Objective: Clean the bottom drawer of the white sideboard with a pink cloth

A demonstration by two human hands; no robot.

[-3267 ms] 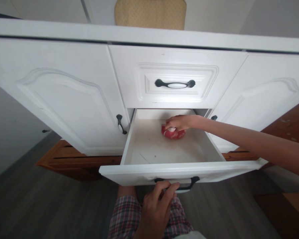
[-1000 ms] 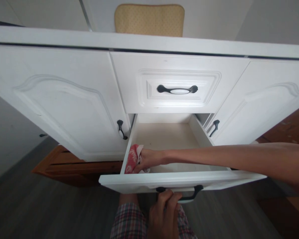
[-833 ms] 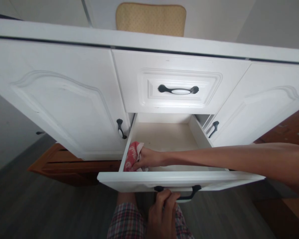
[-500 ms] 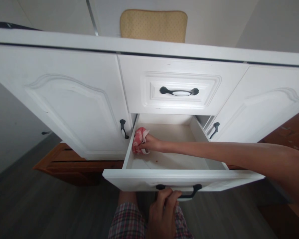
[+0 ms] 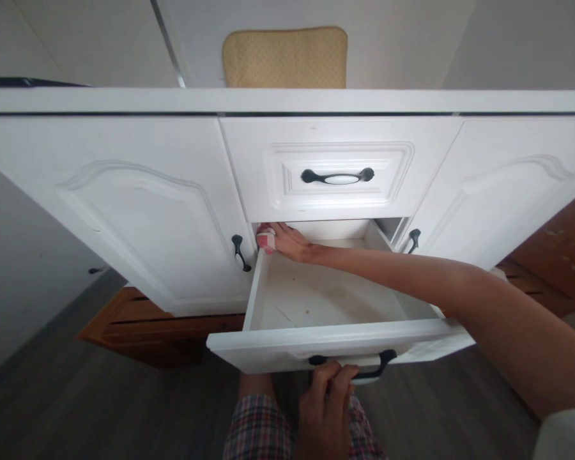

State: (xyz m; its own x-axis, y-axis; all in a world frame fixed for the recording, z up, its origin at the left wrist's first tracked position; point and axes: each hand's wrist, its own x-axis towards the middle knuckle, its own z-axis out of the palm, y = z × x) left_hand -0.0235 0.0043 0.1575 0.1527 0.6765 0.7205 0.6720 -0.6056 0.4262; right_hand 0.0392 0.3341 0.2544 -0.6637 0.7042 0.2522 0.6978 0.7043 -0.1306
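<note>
Nearest: my left hand [image 5: 326, 409], fingers curled over the black drawer handle [image 5: 359, 370], closed on it from below the front panel. Plaid shorts [image 5: 253, 428] just under the wrist.

Drawer [image 5: 326, 342] pulled well out of the white cabinet [image 5: 124, 211]. Front panel runs left to right across the view; the side walls narrow toward the back. Drawer floor [image 5: 326, 297] mostly bare, a few specks and a faint scratch near the front left; open room across its whole width.

My right arm crosses in from the right, over the drawer's right front corner, stretched nearly straight toward the back left. Right hand [image 5: 287, 241] lies palm down at the back left corner, fingers extended and pressing the red cloth [image 5: 265, 237] against that corner. Grip: flat and closed over the cloth, which is bunched small; only a red-and-white scrap shows past the fingertips, so its long axis cannot be told. It sits tight under the lip of the shut upper drawer [image 5: 338, 172], against the left wall. Little clearance above the knuckles there.

Farther: yellow mat [image 5: 285, 57] on the cabinet top.
</note>
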